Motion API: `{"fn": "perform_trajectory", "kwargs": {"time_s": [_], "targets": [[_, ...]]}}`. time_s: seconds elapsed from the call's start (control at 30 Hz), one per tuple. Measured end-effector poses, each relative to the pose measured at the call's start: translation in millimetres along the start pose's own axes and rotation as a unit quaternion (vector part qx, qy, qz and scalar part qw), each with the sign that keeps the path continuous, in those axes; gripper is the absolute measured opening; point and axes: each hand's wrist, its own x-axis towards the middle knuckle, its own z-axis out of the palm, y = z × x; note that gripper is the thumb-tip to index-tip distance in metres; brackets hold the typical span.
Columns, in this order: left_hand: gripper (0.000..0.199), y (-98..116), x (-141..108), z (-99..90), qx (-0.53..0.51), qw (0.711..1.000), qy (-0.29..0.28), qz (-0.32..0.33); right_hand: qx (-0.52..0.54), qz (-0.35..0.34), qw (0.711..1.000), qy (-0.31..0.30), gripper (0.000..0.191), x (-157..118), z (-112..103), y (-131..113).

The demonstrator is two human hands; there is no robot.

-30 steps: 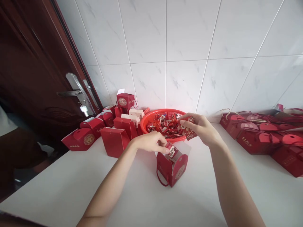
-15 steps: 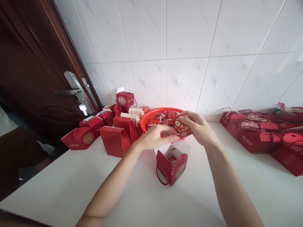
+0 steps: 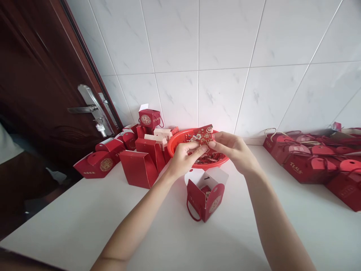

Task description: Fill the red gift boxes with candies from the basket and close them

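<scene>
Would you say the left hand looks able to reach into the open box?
Probably yes: the open box sits close by, nothing over its top, though the left hand grips a red packet.

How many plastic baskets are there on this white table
1: the red basket, just behind the open box, partly hidden by the left hand and right hand. No other basket shows.

Left hand [image 3: 184,156] and right hand [image 3: 236,151] run into slim, bare forearms [image 3: 269,210], the left apparently creased toward its lower end.
</scene>
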Motion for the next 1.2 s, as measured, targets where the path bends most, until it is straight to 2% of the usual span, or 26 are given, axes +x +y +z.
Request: {"fn": "perform_trajectory", "kwargs": {"time_s": [0.1, 0.2, 0.37, 0.53, 0.67, 0.87, 0.97, 1.1, 1.17, 1.2], "targets": [[0.030, 1.1, 0.6, 0.9, -0.058, 0.998, -0.018, -0.022, -0.008, 0.000, 1.000, -0.021, 0.030, 0.4, -3.9, -1.4], [0.037, 3.9, 1.3, 0.4, -0.093, 0.995, -0.031, -0.035, -0.028, 0.005, 0.999, -0.019, 0.031, 0.0, -7.8, -3.4], [0.034, 6.7, 0.1, -0.7, -0.103, 0.993, -0.003, -0.049, -0.042, 0.031, 0.998, -0.028, 0.032, -1.9, -13.7, -5.3], [0.029, 7.6, -0.6, -0.1, -0.098, 0.994, 0.018, -0.047, -0.034, 0.049, 0.997, -0.044, 0.032, -1.6, -14.3, -3.8], [0.034, 10.0, 1.2, -3.1, -0.089, 0.995, 0.005, -0.054, -0.038, 0.048, 0.997, -0.043, 0.032, -2.5, -16.3, -4.6], [0.045, 8.0, 3.3, -10.9, -0.037, 0.996, 0.065, -0.044, -0.103, 0.056, 0.991, -0.061, 0.027, -5.4, -18.9, -7.9], [0.042, 6.5, 3.7, -11.9, 0.003, 0.997, 0.065, -0.049, -0.107, 0.063, 0.991, -0.053, 0.031, -5.4, -17.0, -7.6], [0.037, 12.3, 2.4, -17.9, 0.065, 0.996, 0.033, -0.056, -0.147, 0.055, 0.987, -0.025, 0.035, -6.2, -19.4, -8.8], [0.028, 17.8, -0.2, -24.3, 0.130, 0.988, -0.025, -0.076, -0.179, 0.051, 0.982, -0.016, 0.032, -7.6, -22.8, -10.9], [0.024, 20.5, -1.9, -27.7, 0.171, 0.978, -0.071, -0.095, -0.194, 0.052, 0.980, -0.013, 0.030, -8.3, -24.4, -11.9]]}}
